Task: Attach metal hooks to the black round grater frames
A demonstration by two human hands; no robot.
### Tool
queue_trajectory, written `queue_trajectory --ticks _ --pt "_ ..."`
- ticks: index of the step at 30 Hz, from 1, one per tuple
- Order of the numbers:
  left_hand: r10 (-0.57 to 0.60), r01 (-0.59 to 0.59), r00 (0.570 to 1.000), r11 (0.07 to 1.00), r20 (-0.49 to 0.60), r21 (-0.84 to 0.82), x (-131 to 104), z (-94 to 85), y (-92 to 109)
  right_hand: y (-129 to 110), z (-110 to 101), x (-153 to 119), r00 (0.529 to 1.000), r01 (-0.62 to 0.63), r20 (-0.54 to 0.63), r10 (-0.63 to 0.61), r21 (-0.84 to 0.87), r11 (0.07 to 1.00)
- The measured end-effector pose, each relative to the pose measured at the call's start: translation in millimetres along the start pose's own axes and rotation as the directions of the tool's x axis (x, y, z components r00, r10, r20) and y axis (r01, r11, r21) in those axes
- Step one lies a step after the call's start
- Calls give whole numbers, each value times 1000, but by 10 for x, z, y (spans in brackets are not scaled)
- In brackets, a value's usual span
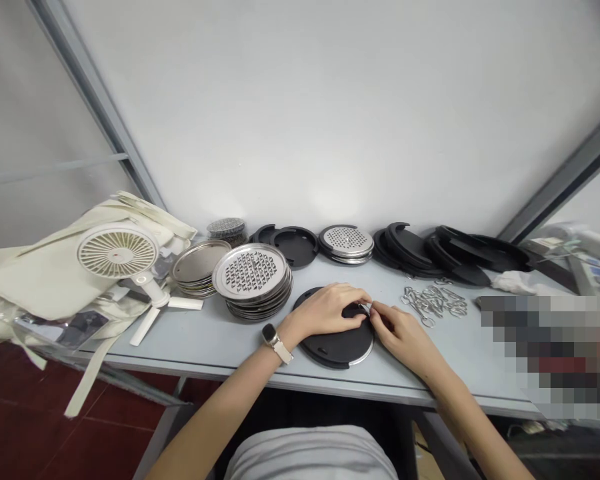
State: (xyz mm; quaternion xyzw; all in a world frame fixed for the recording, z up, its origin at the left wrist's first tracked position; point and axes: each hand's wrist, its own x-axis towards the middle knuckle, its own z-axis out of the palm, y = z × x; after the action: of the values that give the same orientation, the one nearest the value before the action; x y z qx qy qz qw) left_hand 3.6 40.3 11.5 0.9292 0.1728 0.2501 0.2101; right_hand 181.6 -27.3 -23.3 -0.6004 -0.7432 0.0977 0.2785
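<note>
In front of me on the table lies a round black plastic disc (325,340) with small slots and a silver metal edge at its lower right. My left hand (330,310) rests over its upper part, fingers curved and thumb against it, gripping it. Close by, at the disc's right side, my right hand (397,331) is closed in a pinch on a small metal wire piece (365,307), mostly hidden by the fingertips. To the right lies a loose pile of metal wire loops (435,301).
Left stand a stack of metal grater plates (253,275), plain metal discs (200,263) and a small white fan (119,253) by a cream bag (35,273). Along the wall sit a perforated metal disc stack (347,241) and several black rings (410,247). A pixelated area covers the right.
</note>
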Motion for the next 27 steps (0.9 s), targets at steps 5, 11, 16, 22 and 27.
queue_trajectory --ticks 5,11,16,22,27 --pt "-2 2 1000 1000 1 -22 -5 0 8 12 7 1 1000 -8 10 8 10 1000" --pt "15 -15 1000 1000 -4 -18 -5 0 5 24 10 -1 1000 -5 21 5 6 1000" --pt "28 -28 1000 1000 -7 0 -3 -2 13 18 7 5 1000 13 22 -13 13 1000" --pt "45 -45 999 999 -4 19 -12 -12 1 24 8 -6 1000 14 23 -14 3 1000" --pt "38 -39 999 999 12 38 -23 -18 -15 23 2 -12 999 35 28 -35 0 999"
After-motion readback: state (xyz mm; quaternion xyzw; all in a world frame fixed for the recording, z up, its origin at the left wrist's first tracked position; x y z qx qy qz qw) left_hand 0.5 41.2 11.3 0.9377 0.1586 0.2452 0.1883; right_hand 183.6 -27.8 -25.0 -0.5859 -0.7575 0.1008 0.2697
